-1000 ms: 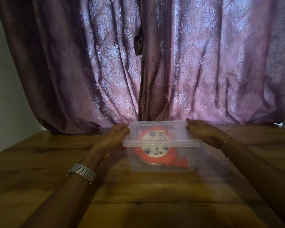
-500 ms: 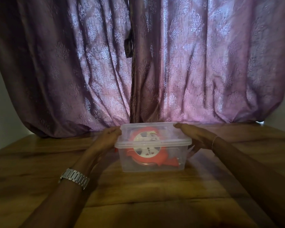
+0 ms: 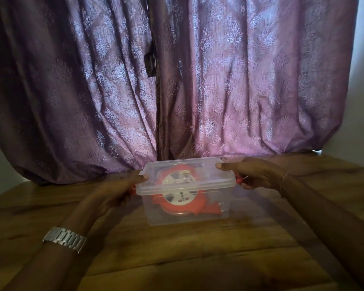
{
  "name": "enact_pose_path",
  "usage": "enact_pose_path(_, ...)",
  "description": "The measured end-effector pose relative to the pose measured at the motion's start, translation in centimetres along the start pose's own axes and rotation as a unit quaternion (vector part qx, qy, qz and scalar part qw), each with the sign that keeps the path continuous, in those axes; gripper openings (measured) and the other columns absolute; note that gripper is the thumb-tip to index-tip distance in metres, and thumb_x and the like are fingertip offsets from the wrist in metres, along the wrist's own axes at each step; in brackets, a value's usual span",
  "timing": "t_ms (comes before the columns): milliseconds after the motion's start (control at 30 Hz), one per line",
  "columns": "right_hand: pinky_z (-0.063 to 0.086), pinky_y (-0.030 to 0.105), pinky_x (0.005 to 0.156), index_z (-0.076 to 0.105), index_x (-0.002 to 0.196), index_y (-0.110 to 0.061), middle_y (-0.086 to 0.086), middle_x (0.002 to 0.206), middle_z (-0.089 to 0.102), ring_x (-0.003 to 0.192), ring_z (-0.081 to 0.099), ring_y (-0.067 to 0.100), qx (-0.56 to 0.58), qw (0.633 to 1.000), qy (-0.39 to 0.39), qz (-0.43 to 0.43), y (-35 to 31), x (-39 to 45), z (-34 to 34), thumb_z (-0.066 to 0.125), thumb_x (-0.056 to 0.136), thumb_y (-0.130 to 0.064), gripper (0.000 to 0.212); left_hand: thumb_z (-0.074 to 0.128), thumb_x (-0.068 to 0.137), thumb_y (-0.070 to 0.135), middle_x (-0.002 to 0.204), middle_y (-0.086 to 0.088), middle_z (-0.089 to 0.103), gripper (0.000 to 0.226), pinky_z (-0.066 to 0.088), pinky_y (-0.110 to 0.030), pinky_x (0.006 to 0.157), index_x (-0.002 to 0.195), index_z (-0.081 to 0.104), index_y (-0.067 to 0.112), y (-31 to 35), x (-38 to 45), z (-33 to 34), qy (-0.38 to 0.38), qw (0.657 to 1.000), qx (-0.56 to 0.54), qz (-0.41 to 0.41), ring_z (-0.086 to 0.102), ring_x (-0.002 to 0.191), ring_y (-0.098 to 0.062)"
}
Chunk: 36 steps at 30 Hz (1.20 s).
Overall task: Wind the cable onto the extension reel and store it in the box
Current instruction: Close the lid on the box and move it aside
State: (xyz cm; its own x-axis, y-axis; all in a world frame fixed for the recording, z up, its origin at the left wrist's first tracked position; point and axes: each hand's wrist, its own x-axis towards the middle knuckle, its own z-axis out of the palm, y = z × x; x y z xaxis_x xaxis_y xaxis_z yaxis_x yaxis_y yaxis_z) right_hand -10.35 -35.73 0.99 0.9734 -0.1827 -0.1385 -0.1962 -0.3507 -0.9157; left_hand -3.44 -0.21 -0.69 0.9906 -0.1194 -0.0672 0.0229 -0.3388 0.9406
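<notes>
A clear plastic box (image 3: 153, 215) stands on the wooden table with its clear lid (image 3: 223, 181) on top. Inside lies the red extension reel (image 3: 177, 203) with a white centre disc. My left hand (image 3: 114, 192) grips the box's left end, thumb on the lid's edge, fingers curled over a red clip underneath. My right hand (image 3: 254, 175) grips the right end the same way, thumb on the lid, fingers round a red clip (image 3: 239, 181).
The wooden table (image 3: 198, 255) stretches toward me from the box. Purple patterned curtains (image 3: 177, 80) hang right behind the box and rest on the table's back edge. A metal watch (image 3: 64, 239) sits on my left wrist.
Both hands have slid from the lid's far corners down to the box's ends, their fingers now curled over the red side clips. The view has tilted up a little.
</notes>
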Motion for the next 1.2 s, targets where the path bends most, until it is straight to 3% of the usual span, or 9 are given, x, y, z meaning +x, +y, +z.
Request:
enact_pose_path(100, 0.041, 0.022, 0.045, 0.063, 0.063, -0.012, 0.004, 0.053, 0.056, 0.044, 0.046, 0.015, -0.079, 0.994, 0.048, -0.062, 0.5, -1.3, 0.2, 0.082, 0.060, -0.063, 0.054, 0.078, 0.084, 0.036, 0.045, 0.000, 0.051, 0.031, 0.030, -0.017, 0.039, 0.078, 0.069, 0.006, 0.1, 0.2, -0.1, 0.051, 0.996, 0.047, 0.059, 0.040, 0.035, -0.011)
enact_pose_path(200, 0.051, 0.022, 0.049, 0.070, 0.078, -0.007, 0.003, 0.062, 0.070, 0.051, 0.060, 0.012, -0.056, 0.991, 0.069, -0.096, 1.2, -2.0, 1.3, 0.076, 0.076, -0.051, 0.045, 0.074, 0.089, 0.026, 0.050, -0.007, 0.057, 0.023, 0.034, -0.017, 0.036, 0.077, 0.071, 0.007, 0.3, -0.5, 0.9, 0.084, 0.991, 0.044, 0.090, 0.045, 0.033, -0.009)
enact_pose_path(333, 0.060, 0.034, 0.072, 0.071, 0.102, -0.013, 0.004, 0.094, 0.076, 0.084, 0.071, 0.016, 0.105, 0.988, 0.058, -0.097, 2.3, -1.7, 3.3, 0.067, 0.086, -0.031, 0.024, 0.075, 0.085, 0.017, 0.083, -0.023, 0.072, 0.019, 0.055, -0.044, 0.081, 0.094, 0.075, 0.000, -0.9, -2.2, 2.6, 0.029, 0.987, -0.152, 0.040, 0.066, 0.075, -0.031)
enact_pose_path(433, 0.057, 0.029, 0.062, 0.069, 0.107, -0.009, 0.004, 0.094, 0.075, 0.081, 0.072, 0.015, 0.207, 0.971, 0.057, -0.108, 2.5, -0.9, 4.0, 0.061, 0.088, -0.017, 0.022, 0.066, 0.087, 0.010, 0.110, -0.035, 0.069, 0.025, 0.048, -0.065, 0.101, 0.108, 0.070, -0.004, -1.4, -3.0, 3.4, -0.016, 0.962, -0.273, 0.014, 0.066, 0.108, -0.047)
enact_pose_path(600, 0.057, 0.028, 0.059, 0.066, 0.107, -0.006, 0.006, 0.094, 0.074, 0.076, 0.073, 0.014, 0.239, 0.964, 0.041, -0.109, 2.3, -0.2, 4.2, 0.058, 0.090, -0.010, 0.020, 0.051, 0.091, 0.003, 0.119, -0.039, 0.063, 0.035, 0.053, -0.064, 0.094, 0.124, 0.060, -0.004, -1.0, -3.5, 3.8, -0.050, 0.932, -0.358, 0.030, 0.062, 0.113, -0.054)
enact_pose_path(767, 0.055, 0.038, 0.084, 0.065, 0.119, -0.017, -0.001, 0.107, 0.071, 0.096, 0.067, 0.017, 0.064, 0.976, 0.089, -0.188, 2.2, -0.3, 4.0, 0.047, 0.095, -0.015, 0.030, 0.044, 0.093, -0.009, 0.073, -0.010, 0.073, 0.028, 0.055, -0.019, 0.051, 0.093, 0.069, 0.005, -0.1, -3.6, 4.0, -0.014, 0.949, -0.298, 0.102, 0.070, 0.060, -0.016)
enact_pose_path(900, 0.054, 0.046, 0.094, 0.066, 0.108, -0.023, 0.001, 0.110, 0.071, 0.102, 0.066, 0.022, 0.086, 0.980, 0.053, -0.169, 1.8, -0.5, 4.3, 0.044, 0.097, -0.014, 0.026, 0.041, 0.095, -0.005, 0.081, -0.023, 0.072, 0.030, 0.062, -0.044, 0.062, 0.106, 0.068, 0.001, -0.6, -3.5, 4.5, -0.034, 0.957, -0.267, 0.108, 0.073, 0.071, -0.032)
enact_pose_path(1067, 0.054, 0.049, 0.092, 0.070, 0.109, -0.021, -0.002, 0.102, 0.072, 0.097, 0.067, 0.020, 0.025, 0.975, 0.118, -0.184, 1.9, -0.5, 4.2, 0.053, 0.091, -0.026, 0.025, 0.048, 0.094, 0.000, 0.069, 0.002, 0.075, 0.031, 0.051, -0.016, 0.049, 0.087, 0.073, 0.016, -0.8, -2.3, 3.5, 0.036, 0.982, -0.111, 0.147, 0.068, 0.058, -0.003)
enact_pose_path(1200, 0.058, 0.049, 0.082, 0.073, 0.070, -0.030, -0.009, 0.078, 0.074, 0.081, 0.069, 0.015, -0.015, 0.947, 0.228, -0.225, 1.7, -0.6, 4.5, 0.071, 0.080, -0.033, 0.012, 0.058, 0.091, 0.005, 0.092, -0.009, 0.073, 0.020, 0.062, -0.034, 0.068, 0.101, 0.073, 0.015, -0.7, -2.2, 2.8, 0.069, 0.985, -0.037, 0.153, 0.071, 0.081, -0.017)
